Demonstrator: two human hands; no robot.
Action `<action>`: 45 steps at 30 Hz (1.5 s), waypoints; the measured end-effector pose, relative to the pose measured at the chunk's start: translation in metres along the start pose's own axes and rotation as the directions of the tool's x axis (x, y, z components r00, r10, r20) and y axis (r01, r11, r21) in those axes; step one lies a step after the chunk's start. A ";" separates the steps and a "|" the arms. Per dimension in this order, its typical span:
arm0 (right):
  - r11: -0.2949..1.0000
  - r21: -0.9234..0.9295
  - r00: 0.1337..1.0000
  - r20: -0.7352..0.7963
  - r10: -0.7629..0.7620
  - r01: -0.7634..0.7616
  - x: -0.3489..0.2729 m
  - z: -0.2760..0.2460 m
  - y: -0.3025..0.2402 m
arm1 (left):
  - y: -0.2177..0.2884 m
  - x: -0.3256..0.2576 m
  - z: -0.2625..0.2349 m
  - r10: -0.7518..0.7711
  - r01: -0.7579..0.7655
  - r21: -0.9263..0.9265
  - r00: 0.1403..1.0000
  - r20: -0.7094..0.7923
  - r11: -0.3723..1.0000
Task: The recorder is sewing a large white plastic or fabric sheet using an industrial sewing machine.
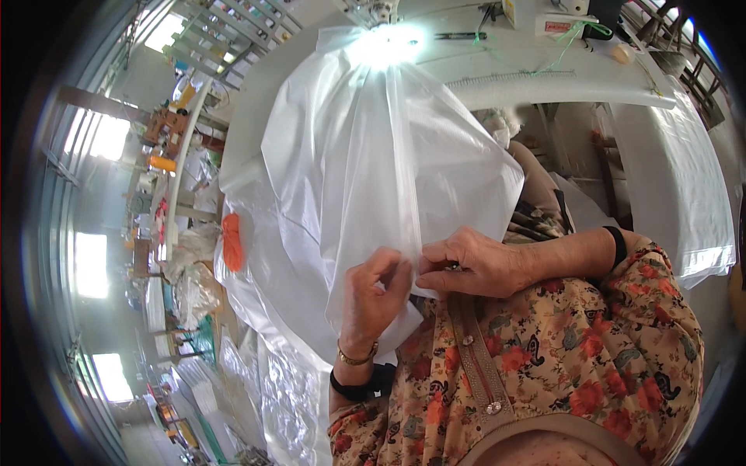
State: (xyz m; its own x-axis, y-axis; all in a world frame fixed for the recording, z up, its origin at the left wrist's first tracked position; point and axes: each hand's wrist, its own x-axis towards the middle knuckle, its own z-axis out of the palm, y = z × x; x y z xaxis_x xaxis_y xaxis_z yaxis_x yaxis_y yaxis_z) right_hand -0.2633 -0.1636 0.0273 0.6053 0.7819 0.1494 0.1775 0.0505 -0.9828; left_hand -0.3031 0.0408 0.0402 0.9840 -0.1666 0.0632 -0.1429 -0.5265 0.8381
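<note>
Head view: left hand [371, 299] and right hand [475, 264] seem to grip the white sheet [365, 186]; its top reaches the bright light [385, 46], but the job looks unfinished.

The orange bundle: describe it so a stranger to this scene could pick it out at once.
Start from the big white sheet, which spreads from the bright lamp down to the left hand and right hand. Go to the sheet's left side, where the orange bundle shows. Longer than wide, it stands out by its vivid orange against the pale plastic beside it.
</note>
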 end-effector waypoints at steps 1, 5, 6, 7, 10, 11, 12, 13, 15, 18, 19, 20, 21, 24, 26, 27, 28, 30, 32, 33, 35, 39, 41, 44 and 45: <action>0.992 -0.116 0.999 -0.005 -0.040 0.039 0.000 0.002 -0.001 | -0.004 -0.004 0.004 -0.018 0.018 -0.006 1.000 -0.004 1.000; 0.902 -0.430 0.998 0.066 -0.023 0.049 0.002 0.008 0.000 | -0.014 -0.015 0.008 -0.011 0.010 0.035 1.000 0.010 0.999; 0.905 -0.424 0.998 0.066 -0.020 0.046 0.003 0.010 0.001 | -0.014 -0.017 0.008 -0.064 0.064 0.014 0.998 0.021 0.998; 0.884 -0.453 0.993 0.071 -0.093 0.116 0.004 0.013 0.002 | -0.016 -0.019 0.009 -0.069 0.069 0.014 0.997 0.025 0.998; 0.816 -0.545 0.981 0.109 -0.159 0.193 0.007 0.024 0.011 | -0.024 -0.024 0.010 -0.113 0.118 -0.164 0.993 0.041 0.979; 0.768 -0.605 0.978 0.148 -0.149 0.209 0.008 0.027 0.013 | -0.025 -0.026 0.009 -0.187 0.183 -0.234 0.982 0.005 0.955; 0.769 -0.607 0.980 0.136 -0.147 0.200 0.007 0.029 0.014 | -0.026 -0.026 0.010 -0.261 0.241 -0.304 0.965 -0.025 0.921; 0.719 -0.659 0.975 0.172 -0.143 0.221 0.006 0.031 0.015 | -0.024 -0.022 0.012 -0.255 0.240 -0.302 0.967 -0.013 0.923; 0.666 -0.705 0.969 0.211 -0.130 0.243 0.008 0.035 0.015 | -0.017 -0.019 0.018 -0.071 0.048 -0.282 0.995 -0.073 0.958; 0.558 -0.705 0.897 0.303 -0.321 0.438 0.007 0.033 0.011 | -0.018 -0.007 0.016 -0.182 0.173 -0.476 0.983 0.027 0.862; 0.541 -0.688 0.875 0.358 -0.326 0.483 0.006 0.029 0.006 | -0.020 -0.006 0.014 -0.183 0.172 -0.480 0.983 0.026 0.860; 0.525 -0.668 0.850 0.412 -0.329 0.527 0.005 0.025 0.001 | -0.024 -0.006 0.012 -0.195 0.193 -0.367 0.980 0.033 0.910; 0.526 -0.667 0.849 0.416 -0.325 0.528 0.004 0.017 -0.001 | -0.028 -0.006 0.010 -0.209 0.212 -0.248 0.977 0.037 0.945; 0.520 -0.695 0.807 0.151 -0.571 0.497 0.002 -0.020 0.022 | -0.036 -0.013 0.007 -0.187 0.175 -0.301 0.982 -0.010 0.937; 0.765 -0.637 0.795 -0.414 -0.443 0.095 -0.012 -0.047 0.040 | -0.037 -0.015 0.007 -0.163 0.139 -0.358 0.986 -0.038 0.923; 0.737 -0.673 0.621 -0.607 -0.496 -0.069 -0.017 -0.066 0.061 | -0.033 -0.012 0.008 -0.130 0.100 -0.401 0.990 -0.049 0.910; 0.641 -0.730 0.534 -0.650 -0.541 -0.238 -0.022 -0.081 0.075 | -0.034 -0.010 0.009 -0.130 0.095 -0.412 0.990 -0.058 0.906; 0.737 -0.518 0.465 -0.830 -0.309 -0.434 -0.038 -0.093 0.117 | -0.028 -0.011 0.006 -0.239 0.193 -0.526 0.971 -0.019 0.828; 0.792 -0.339 0.577 -0.817 0.020 -0.507 -0.055 -0.098 0.123 | -0.025 -0.011 -0.002 -0.255 0.196 -0.588 0.967 -0.018 0.785; 0.783 -0.149 0.624 -0.700 0.347 -0.603 -0.063 -0.096 0.125 | -0.022 -0.012 -0.007 -0.272 0.204 -0.635 0.962 -0.011 0.745; 0.866 -0.052 0.643 -0.692 0.328 -0.498 -0.071 -0.088 0.128 | -0.018 -0.010 -0.021 -0.266 0.188 -0.651 0.964 -0.021 0.736; 0.949 0.006 0.714 -0.657 0.241 -0.315 -0.070 -0.074 0.077 | 0.002 0.007 -0.040 -0.181 0.075 -0.578 0.975 -0.128 0.813; 0.990 0.022 0.794 -0.596 0.123 -0.137 -0.057 -0.054 0.036 | 0.015 0.002 -0.047 -0.095 0.030 -0.366 0.983 -0.159 0.930; 0.975 0.222 0.872 -0.478 0.110 -0.001 -0.036 -0.036 0.003 | 0.013 0.013 -0.040 -0.006 -0.017 -0.280 0.997 -0.081 0.960; 0.964 0.265 0.903 -0.415 0.111 0.003 -0.029 -0.028 -0.005 | 0.015 0.013 -0.037 0.071 -0.077 -0.213 0.997 -0.035 0.974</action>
State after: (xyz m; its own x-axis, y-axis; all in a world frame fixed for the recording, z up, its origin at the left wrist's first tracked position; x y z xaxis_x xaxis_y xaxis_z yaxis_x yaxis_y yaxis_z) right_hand -0.2602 -0.2041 0.0308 0.8882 0.4541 0.0703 -0.0331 0.2159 -0.9759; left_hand -0.2886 0.0615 0.0735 0.9745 -0.1740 0.1414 -0.1920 -0.3221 0.9270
